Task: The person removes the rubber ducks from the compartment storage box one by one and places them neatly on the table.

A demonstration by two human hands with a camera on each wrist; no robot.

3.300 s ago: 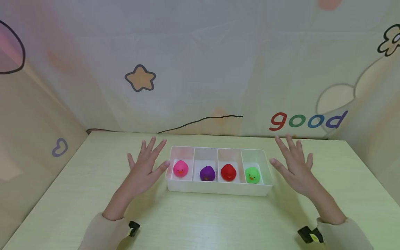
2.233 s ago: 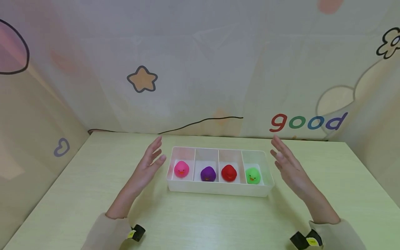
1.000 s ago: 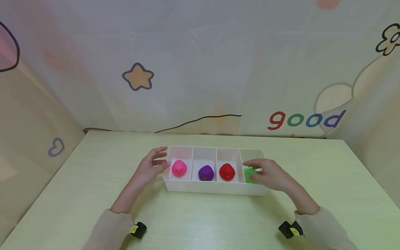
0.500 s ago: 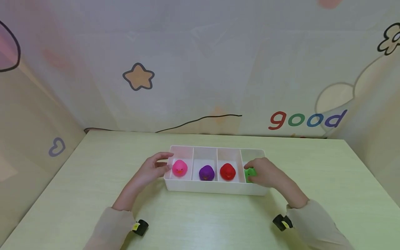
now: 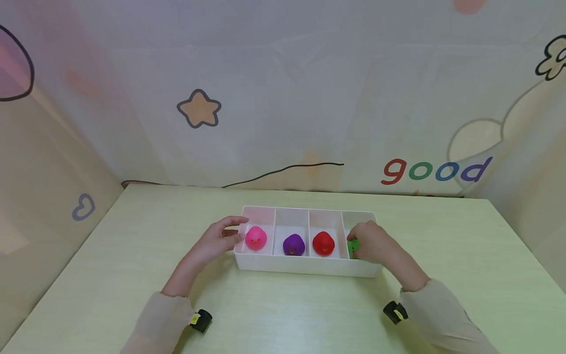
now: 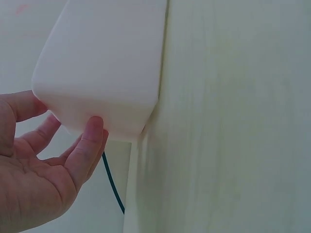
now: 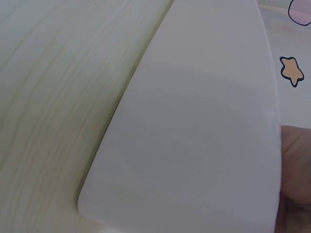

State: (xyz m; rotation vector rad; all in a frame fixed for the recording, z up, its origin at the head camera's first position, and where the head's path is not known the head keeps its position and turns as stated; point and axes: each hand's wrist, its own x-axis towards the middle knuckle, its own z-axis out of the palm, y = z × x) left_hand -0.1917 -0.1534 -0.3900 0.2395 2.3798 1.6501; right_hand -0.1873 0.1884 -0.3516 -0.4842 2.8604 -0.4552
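Tray edges: the white tray [image 5: 305,265] has a raised rim and three upright dividers; its far wall stands short of the tabletop's back edge.
Tabletop [image 5: 287,314]: pale and wood-grained, it runs wide past both ends of the tray and in front of it; the printed backdrop [image 5: 283,108] rises behind the tray.
Green toy duck [image 5: 353,247]: inside the tray's rightmost compartment, near the front wall, partly covered by the right hand.
Other ducks: from the tray's left end, pink duck [image 5: 255,238], purple duck [image 5: 294,245] and red duck [image 5: 323,244], one per compartment.
Right hand [image 5: 375,243]: reaches over the tray's right end, palm down, fingers bent close round the green toy duck; how firmly cannot be told.
Left hand [image 5: 216,240]: at the tray's left end, thumb and fingers bent and partly spread, holding that end.
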